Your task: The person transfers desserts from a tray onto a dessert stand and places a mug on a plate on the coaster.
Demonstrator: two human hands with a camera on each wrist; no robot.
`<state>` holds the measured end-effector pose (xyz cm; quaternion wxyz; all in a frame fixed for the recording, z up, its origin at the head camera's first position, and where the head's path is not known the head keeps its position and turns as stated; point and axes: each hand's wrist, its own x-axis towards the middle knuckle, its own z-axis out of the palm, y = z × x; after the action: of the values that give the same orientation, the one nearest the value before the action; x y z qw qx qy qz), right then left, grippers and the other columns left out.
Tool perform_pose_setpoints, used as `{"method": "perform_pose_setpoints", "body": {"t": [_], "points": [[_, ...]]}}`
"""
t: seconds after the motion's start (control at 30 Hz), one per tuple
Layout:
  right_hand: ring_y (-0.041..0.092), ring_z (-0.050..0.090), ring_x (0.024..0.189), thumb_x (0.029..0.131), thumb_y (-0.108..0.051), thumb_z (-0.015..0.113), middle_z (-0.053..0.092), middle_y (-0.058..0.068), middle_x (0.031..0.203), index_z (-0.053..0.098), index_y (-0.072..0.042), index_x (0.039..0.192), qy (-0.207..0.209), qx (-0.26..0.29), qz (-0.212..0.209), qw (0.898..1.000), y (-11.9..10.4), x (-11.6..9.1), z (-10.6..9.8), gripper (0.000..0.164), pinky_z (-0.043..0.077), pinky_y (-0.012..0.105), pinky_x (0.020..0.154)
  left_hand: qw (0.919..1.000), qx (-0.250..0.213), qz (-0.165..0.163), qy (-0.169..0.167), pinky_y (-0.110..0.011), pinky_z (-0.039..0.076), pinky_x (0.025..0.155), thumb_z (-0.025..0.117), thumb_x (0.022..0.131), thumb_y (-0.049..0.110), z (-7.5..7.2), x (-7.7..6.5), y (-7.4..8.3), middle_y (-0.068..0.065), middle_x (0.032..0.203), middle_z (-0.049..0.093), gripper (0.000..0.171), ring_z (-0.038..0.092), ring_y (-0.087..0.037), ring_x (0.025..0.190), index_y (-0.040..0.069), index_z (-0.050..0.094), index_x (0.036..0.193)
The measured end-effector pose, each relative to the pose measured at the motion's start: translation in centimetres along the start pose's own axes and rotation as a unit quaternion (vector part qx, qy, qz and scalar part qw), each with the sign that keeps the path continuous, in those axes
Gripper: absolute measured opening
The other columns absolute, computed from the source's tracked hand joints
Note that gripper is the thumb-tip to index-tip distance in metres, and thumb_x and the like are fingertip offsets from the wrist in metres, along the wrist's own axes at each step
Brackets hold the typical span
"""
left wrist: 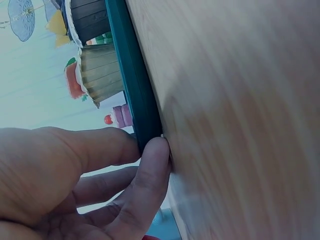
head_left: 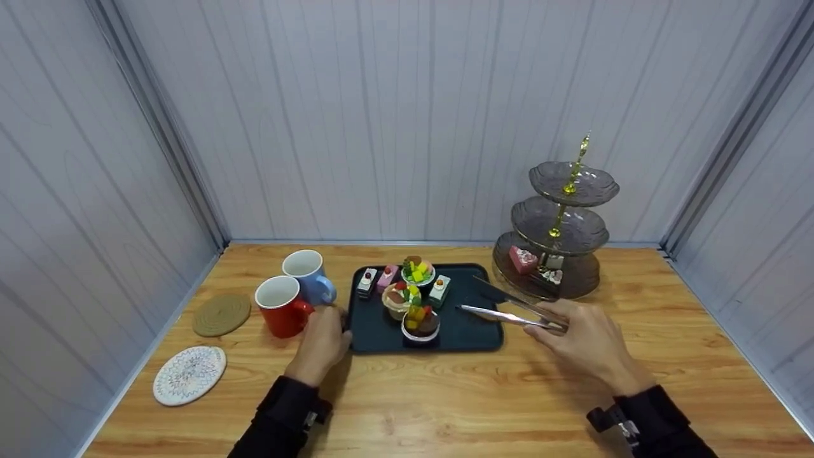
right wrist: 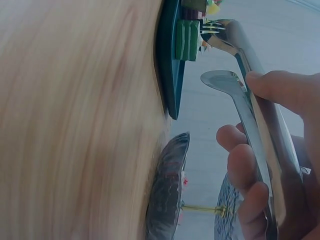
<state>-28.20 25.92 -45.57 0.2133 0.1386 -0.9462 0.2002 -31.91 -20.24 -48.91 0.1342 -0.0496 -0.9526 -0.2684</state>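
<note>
My left hand [head_left: 323, 340] pinches the left edge of a dark green tray [head_left: 372, 334] between thumb and finger, as the left wrist view shows. My right hand [head_left: 588, 340] grips metal tongs [right wrist: 262, 130], thumb on one arm and curled fingers along the other. The tips of the tongs stand apart over the tray's right part, with no cake between them. Nearest to them is a green cake slice [head_left: 439, 291]. On the tray are also a dark slice [head_left: 367, 284], a pink slice [head_left: 387, 278] and several cupcakes topped with fruit, one at the front [head_left: 420, 324].
A three-tier stand [head_left: 559, 229] rises behind the tray at right, with a pink cake wedge [head_left: 523, 259] and other pieces on its bottom tier. Left of the tray stand a red mug [head_left: 280, 312] and a blue mug [head_left: 308, 280]. A tan coaster [head_left: 221, 315] and a white coaster [head_left: 189, 375] lie farther left.
</note>
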Motion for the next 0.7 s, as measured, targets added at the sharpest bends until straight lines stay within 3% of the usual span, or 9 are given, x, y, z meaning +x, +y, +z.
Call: {"method": "perform_pose_setpoints", "body": {"t": [0.17,0.23,0.3,0.47,0.5,0.7], "points": [[0.005,0.064,0.073,0.083,-0.054,0.087,0.072,-0.020,0.084,0.083,-0.031,0.114,-0.001,-0.002,-0.015,1.000,-0.6,-0.2,0.4,0.039,0.041,0.028,0.059,0.9995,0.002,0.018,0.027,-0.042,0.044,0.058,0.074,0.071,0.004,3.2,1.4,-3.5,0.003,0.066,0.052,0.020,0.060,-0.024,0.069,0.020,0.064,0.066],[0.003,0.064,0.074,0.084,-0.056,0.086,0.071,-0.021,0.084,0.082,-0.032,0.115,-0.005,-0.003,-0.018,1.000,-0.8,-0.3,0.5,0.039,0.040,0.027,0.058,0.9996,-0.004,0.017,0.020,-0.040,0.042,0.058,0.075,0.072,0.003,3.5,1.5,-3.8,0.002,0.066,0.052,0.021,0.058,-0.024,0.068,0.019,0.063,0.066],[0.003,0.064,0.074,0.085,-0.058,0.084,0.070,-0.022,0.084,0.082,-0.033,0.116,-0.009,-0.001,-0.020,1.000,-1.0,-0.4,0.7,0.040,0.040,0.027,0.059,0.9995,-0.007,0.026,0.013,-0.038,0.040,0.058,0.074,0.075,0.002,2.7,1.1,-3.3,0.001,0.066,0.051,0.022,0.056,-0.024,0.068,0.018,0.062,0.065],[0.005,0.069,0.076,0.085,-0.061,0.083,0.071,-0.022,0.084,0.081,-0.035,0.118,-0.012,0.005,-0.030,0.999,-1.2,-0.6,0.8,0.041,0.046,0.028,0.061,0.9990,-0.032,0.027,0.015,-0.037,0.038,0.059,0.074,0.074,0.001,3.4,1.3,-4.2,0.003,0.064,0.048,0.025,0.053,-0.025,0.066,0.019,0.059,0.064],[0.005,0.070,0.076,0.085,-0.061,0.083,0.071,-0.022,0.085,0.081,-0.035,0.117,-0.012,0.006,-0.033,0.999,-1.2,-0.6,0.8,0.042,0.046,0.028,0.061,0.9991,-0.034,0.019,0.016,-0.037,0.037,0.059,0.074,0.072,0.002,4.1,1.7,-4.7,0.004,0.064,0.047,0.027,0.052,-0.024,0.065,0.021,0.058,0.063],[0.002,0.067,0.076,0.084,-0.060,0.084,0.071,-0.022,0.086,0.081,-0.034,0.114,-0.015,0.013,-0.047,0.999,-1.4,-0.6,1.0,0.040,0.046,0.027,0.062,0.9989,-0.039,0.017,0.016,-0.041,0.043,0.061,0.077,0.072,0.002,4.5,2.1,-5.2,0.001,0.066,0.052,0.019,0.055,-0.027,0.067,0.017,0.065,0.068]]}}
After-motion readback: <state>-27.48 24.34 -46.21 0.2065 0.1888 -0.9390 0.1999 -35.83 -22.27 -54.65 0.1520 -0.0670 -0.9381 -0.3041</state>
